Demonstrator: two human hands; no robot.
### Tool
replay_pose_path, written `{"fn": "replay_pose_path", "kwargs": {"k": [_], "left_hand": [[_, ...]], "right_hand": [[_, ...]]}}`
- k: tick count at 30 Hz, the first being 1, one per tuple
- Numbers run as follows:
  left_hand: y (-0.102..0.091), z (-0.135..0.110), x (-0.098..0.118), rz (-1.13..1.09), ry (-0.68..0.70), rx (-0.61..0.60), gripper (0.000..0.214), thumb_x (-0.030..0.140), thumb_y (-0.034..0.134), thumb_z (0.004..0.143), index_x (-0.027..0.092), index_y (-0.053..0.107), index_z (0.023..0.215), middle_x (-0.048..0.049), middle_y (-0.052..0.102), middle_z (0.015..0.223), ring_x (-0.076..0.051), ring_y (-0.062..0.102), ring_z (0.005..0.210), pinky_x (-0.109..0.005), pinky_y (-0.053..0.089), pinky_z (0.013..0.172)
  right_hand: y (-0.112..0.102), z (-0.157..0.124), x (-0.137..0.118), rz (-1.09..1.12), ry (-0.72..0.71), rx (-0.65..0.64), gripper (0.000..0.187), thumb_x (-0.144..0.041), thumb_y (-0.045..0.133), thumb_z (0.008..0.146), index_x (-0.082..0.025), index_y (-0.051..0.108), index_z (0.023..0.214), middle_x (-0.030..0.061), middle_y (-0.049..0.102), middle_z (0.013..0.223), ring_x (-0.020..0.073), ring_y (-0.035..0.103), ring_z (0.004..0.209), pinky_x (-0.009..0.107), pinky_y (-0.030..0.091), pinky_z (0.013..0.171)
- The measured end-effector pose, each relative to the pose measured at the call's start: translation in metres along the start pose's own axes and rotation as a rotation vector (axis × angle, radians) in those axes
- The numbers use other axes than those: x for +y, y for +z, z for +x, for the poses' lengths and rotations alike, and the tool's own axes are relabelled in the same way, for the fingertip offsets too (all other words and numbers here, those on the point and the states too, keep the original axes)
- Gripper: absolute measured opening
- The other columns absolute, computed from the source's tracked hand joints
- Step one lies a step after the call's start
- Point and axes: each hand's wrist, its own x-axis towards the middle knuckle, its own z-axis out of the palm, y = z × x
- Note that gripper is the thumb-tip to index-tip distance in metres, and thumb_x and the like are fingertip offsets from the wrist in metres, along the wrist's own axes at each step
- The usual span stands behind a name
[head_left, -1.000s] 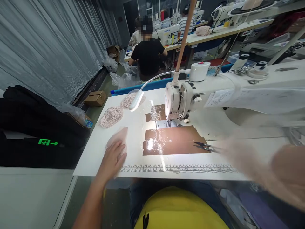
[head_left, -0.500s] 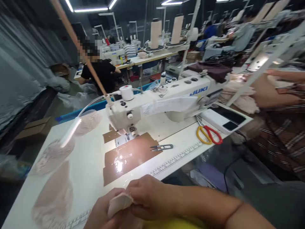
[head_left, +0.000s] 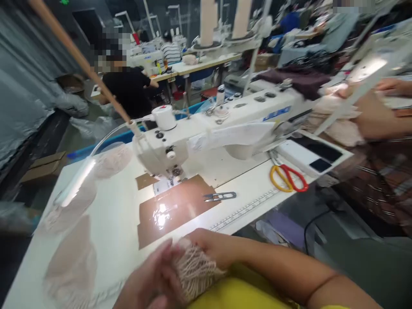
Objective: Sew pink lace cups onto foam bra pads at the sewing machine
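Note:
Low in the view, close to the yellow clothing at my body, both hands hold a pale beige piece of fabric (head_left: pixel 197 271) whose surface shows gathered, cord-like ridges. My right hand (head_left: pixel 214 245) is closed on its upper edge, with the fingertips partly hidden. My left hand (head_left: pixel 149 274) is on its left side, fingers curled at the fabric and somewhat blurred. Beyond them stands a white sewing machine (head_left: pixel 206 137), a shiny brown sheet (head_left: pixel 177 210) lying by its needle area. Grey thread snips (head_left: pixel 220 196) rest across that sheet's right edge.
Scissors with yellow and red handles (head_left: pixel 289 178) lie right of the snips, beside a white box-like tray (head_left: pixel 299 156). Sheer beige pieces (head_left: pixel 71 262) lie on the table's left. A lit lamp (head_left: pixel 79 182) hangs above them. A co-worker's arm (head_left: pixel 380 116) is at right.
The fabric has turned in my hands, so its ridged face now shows where a small smooth edge showed before. My left fingers have loosened somewhat. The camera has tilted down slightly.

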Motion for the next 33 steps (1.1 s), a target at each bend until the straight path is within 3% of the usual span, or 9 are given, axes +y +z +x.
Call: {"fn": "replay_pose_path", "kwargs": {"k": [4, 8, 11, 15, 19, 23, 25, 28, 33], "left_hand": [[-0.004, 0.020, -0.008, -0.003, 0.067, -0.012, 0.069, 0.041, 0.069, 0.073, 0.025, 0.046, 0.136, -0.0094, 0.046, 0.139, -0.030, 0.047, 0.121, -0.040, 0.038, 0.103], [-0.009, 0.032, -0.022, -0.267, -0.090, -0.188, 0.044, 0.044, 0.058, 0.084, 0.012, 0.061, 0.114, -0.0105, 0.064, 0.097, -0.020, 0.059, 0.083, -0.029, 0.049, 0.072], [-0.013, 0.032, -0.027, -0.247, -0.114, -0.086, 0.034, 0.042, 0.053, 0.088, 0.010, 0.065, 0.088, -0.0051, 0.059, 0.077, -0.014, 0.053, 0.070, -0.023, 0.043, 0.064], [-0.009, 0.035, -0.024, -0.208, -0.017, -0.049, 0.028, 0.040, 0.055, 0.087, 0.013, 0.060, 0.085, -0.0024, 0.054, 0.079, -0.013, 0.049, 0.073, -0.023, 0.040, 0.068], [0.004, 0.042, -0.024, -0.165, 0.000, 0.198, 0.036, 0.039, 0.045, 0.092, 0.016, 0.042, 0.065, 0.0032, 0.036, 0.064, -0.009, 0.032, 0.059, -0.021, 0.028, 0.054], [0.007, 0.044, -0.028, -0.140, 0.030, 0.362, 0.037, 0.038, 0.040, 0.095, 0.018, 0.034, 0.064, 0.0039, 0.032, 0.064, -0.009, 0.031, 0.059, -0.022, 0.028, 0.055], [0.006, 0.043, -0.029, -0.125, 0.040, 0.406, 0.037, 0.037, 0.038, 0.095, 0.018, 0.034, 0.064, 0.0039, 0.031, 0.064, -0.009, 0.031, 0.059, -0.022, 0.028, 0.056], [0.006, 0.042, -0.029, -0.099, 0.059, 0.415, 0.035, 0.036, 0.038, 0.096, 0.018, 0.035, 0.065, 0.0037, 0.032, 0.064, -0.010, 0.031, 0.059, -0.023, 0.029, 0.056], [0.010, 0.044, -0.028, -0.151, 0.102, 0.304, 0.034, 0.035, 0.043, 0.094, 0.017, 0.041, 0.064, 0.0031, 0.038, 0.063, -0.009, 0.033, 0.058, -0.023, 0.029, 0.056]], "right_hand": [[0.002, 0.001, 0.002, 0.266, 0.092, -0.010, 0.019, -0.033, 0.066, 0.077, -0.015, 0.060, 0.076, -0.0002, 0.057, 0.079, 0.0151, 0.054, 0.078, 0.030, 0.045, 0.080], [-0.003, -0.001, 0.001, 0.455, 0.297, 0.080, 0.031, -0.040, 0.066, 0.077, -0.014, 0.068, 0.095, 0.0039, 0.064, 0.081, 0.0196, 0.060, 0.078, 0.035, 0.047, 0.078], [-0.008, -0.002, -0.005, 0.452, 0.314, 0.172, 0.039, -0.041, 0.066, 0.077, -0.017, 0.067, 0.108, 0.0058, 0.067, 0.091, 0.0223, 0.062, 0.085, 0.037, 0.047, 0.083], [-0.007, 0.006, -0.002, 0.374, 0.294, 0.319, 0.046, -0.039, 0.066, 0.078, -0.023, 0.060, 0.122, 0.0062, 0.066, 0.109, 0.0230, 0.061, 0.097, 0.037, 0.045, 0.089], [-0.004, 0.014, 0.011, 0.303, 0.205, 0.443, 0.073, -0.037, 0.071, 0.075, -0.028, 0.039, 0.140, 0.0076, 0.062, 0.118, 0.0215, 0.060, 0.103, 0.037, 0.045, 0.091], [-0.013, 0.009, 0.012, 0.087, 0.169, 0.355, 0.037, -0.047, 0.068, 0.075, -0.020, 0.067, 0.100, 0.0057, 0.066, 0.090, 0.0206, 0.060, 0.082, 0.032, 0.048, 0.075], [-0.020, 0.004, 0.008, 0.029, 0.184, 0.307, 0.041, -0.056, 0.051, 0.084, -0.019, 0.067, 0.078, 0.0044, 0.063, 0.078, 0.0196, 0.057, 0.073, 0.031, 0.046, 0.070], [-0.024, 0.002, 0.003, 0.041, 0.178, 0.243, 0.049, -0.059, 0.038, 0.090, -0.019, 0.063, 0.077, 0.0032, 0.059, 0.076, 0.0188, 0.055, 0.072, 0.030, 0.044, 0.069], [-0.018, 0.011, 0.006, -0.113, 0.137, 0.226, 0.039, -0.051, 0.055, 0.084, -0.017, 0.054, 0.064, -0.0004, 0.048, 0.066, 0.0137, 0.045, 0.063, 0.026, 0.035, 0.059]]}}
